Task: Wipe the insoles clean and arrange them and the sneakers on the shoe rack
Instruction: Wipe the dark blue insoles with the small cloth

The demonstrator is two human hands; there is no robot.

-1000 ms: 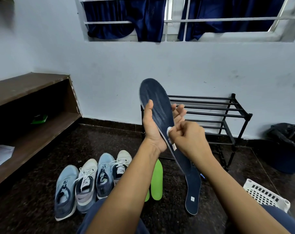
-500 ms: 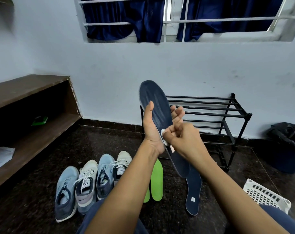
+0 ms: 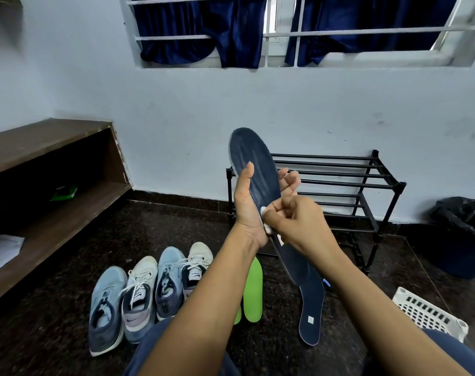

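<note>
**A:** Where's the insole?

**B:** It's mid-view in the air, with the toe toward 12 o'clock. The left grip (image 3: 247, 210) clasps the insole (image 3: 254, 164) round its middle, thumb on the near face and fingers behind. The right grip (image 3: 298, 226) pinches a small white wipe (image 3: 264, 212) against that face, just beside the left palm.

**A:** How do you wipe it well?

**B:** My judgement is to brace from behind with the left fingers so the foam doesn't bow. Then stroke lengthwise, toe to heel. Shift the left hold to reach the patch under the thumb. The rim and heel need a pass too.

**A:** Is there room to move?

**B:** Fair. The rack (image 3: 339, 183) stands at 2 o'clock behind the grips, apart from the insole. On the floor are four sneakers (image 3: 149, 291) at 7 o'clock, green insoles (image 3: 254, 291) at 6 and a second insole (image 3: 311, 316) at 5. The held heel overlaps that last one in view. A basket (image 3: 426, 313) at 4 and a bin (image 3: 464, 240) at 3 stand well apart. A long downstroke could swing the heel low, so I'd hold it high.
</note>
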